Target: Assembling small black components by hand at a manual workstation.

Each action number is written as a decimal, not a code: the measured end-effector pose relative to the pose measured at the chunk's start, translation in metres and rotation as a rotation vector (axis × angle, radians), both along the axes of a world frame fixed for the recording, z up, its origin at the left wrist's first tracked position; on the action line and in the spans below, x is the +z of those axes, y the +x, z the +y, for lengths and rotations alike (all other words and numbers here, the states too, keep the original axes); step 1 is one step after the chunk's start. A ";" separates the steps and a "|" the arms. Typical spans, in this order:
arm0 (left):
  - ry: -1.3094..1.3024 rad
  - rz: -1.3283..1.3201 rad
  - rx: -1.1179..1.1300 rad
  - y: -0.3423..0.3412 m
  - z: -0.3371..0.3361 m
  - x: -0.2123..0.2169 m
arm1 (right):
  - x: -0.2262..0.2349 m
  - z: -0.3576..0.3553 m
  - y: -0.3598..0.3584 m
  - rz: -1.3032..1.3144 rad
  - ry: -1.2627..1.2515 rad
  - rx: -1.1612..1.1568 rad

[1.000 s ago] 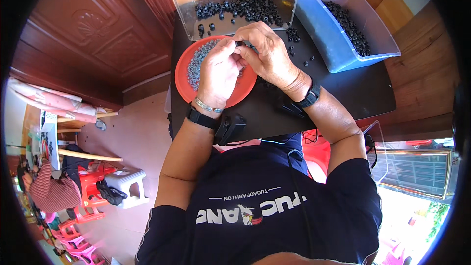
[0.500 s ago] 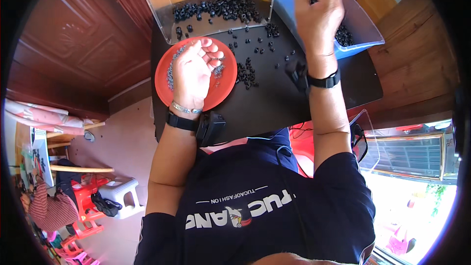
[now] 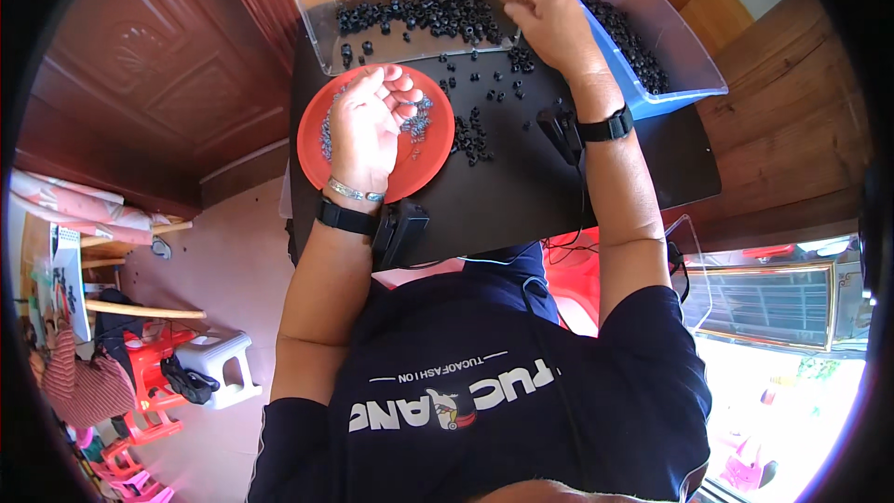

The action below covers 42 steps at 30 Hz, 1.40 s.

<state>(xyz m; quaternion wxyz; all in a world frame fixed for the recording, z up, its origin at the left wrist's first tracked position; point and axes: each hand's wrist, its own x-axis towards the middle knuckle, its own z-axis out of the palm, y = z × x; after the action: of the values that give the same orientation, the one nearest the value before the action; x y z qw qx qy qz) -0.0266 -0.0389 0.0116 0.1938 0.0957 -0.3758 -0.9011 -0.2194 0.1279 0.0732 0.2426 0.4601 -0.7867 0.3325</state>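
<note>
We saw the left hand resting over a round red plate on the black table, its fingers curled loosely inward; whether it gripped anything we could not tell. Small grey metal pieces lay on the plate beside and under that hand. The right hand reached forward to the near edge of a clear plastic tray, fingers bent down at the heap of small black rings inside it; its fingertips were hidden from us, so we could not tell whether they pinched a ring. More black rings lay scattered on the table between the plate and the tray. Just to the right of the right hand stood a blue bin, tilted, with black rings in it too. Each wrist wore a black band, and the left also a thin silver bracelet. A small black box sat at the table's near edge, close to the left wrist.
</note>
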 end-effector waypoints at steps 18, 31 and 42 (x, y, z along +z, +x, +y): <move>0.022 0.030 0.036 -0.002 -0.003 -0.001 | -0.060 0.008 -0.024 0.017 0.700 -0.298; 0.019 -0.009 0.033 -0.002 -0.001 0.000 | -0.053 -0.006 -0.008 -0.713 0.274 0.180; -0.159 -0.034 -0.083 0.000 0.016 0.005 | -0.032 -0.016 0.056 -0.954 -0.202 0.843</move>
<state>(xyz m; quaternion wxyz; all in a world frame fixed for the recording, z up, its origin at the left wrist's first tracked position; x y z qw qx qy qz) -0.0271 -0.0229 0.0165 0.1567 0.0793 -0.4529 -0.8741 -0.1637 0.1119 0.0410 -0.2431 0.5063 -0.5247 0.6397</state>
